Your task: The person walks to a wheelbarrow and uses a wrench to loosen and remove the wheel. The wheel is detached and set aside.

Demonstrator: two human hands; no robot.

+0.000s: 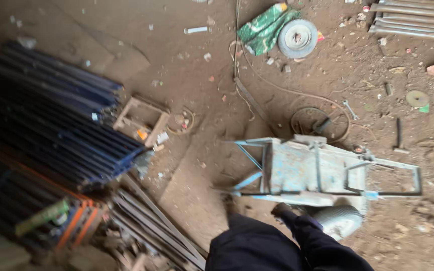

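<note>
Neither of my hands shows in the head view. My legs in dark trousers [272, 246] fill the bottom middle, with one foot [280, 209] against a worn light-blue metal cart frame [302, 170] lying on the dirt floor. The cart's grey wheel [338, 220] rests just right of my leg. The picture is blurred by motion.
A stack of dark blue metal tubes [56, 115] lies at left, with an orange frame [79, 226] and grey flat strips [151, 221] below it. A small wooden box [141, 119], a coiled cable [317, 120], a wrench [350, 108], a hammer [399, 136], a round disc [297, 38], a green bag [263, 27] and metal bars [418, 20] are scattered about.
</note>
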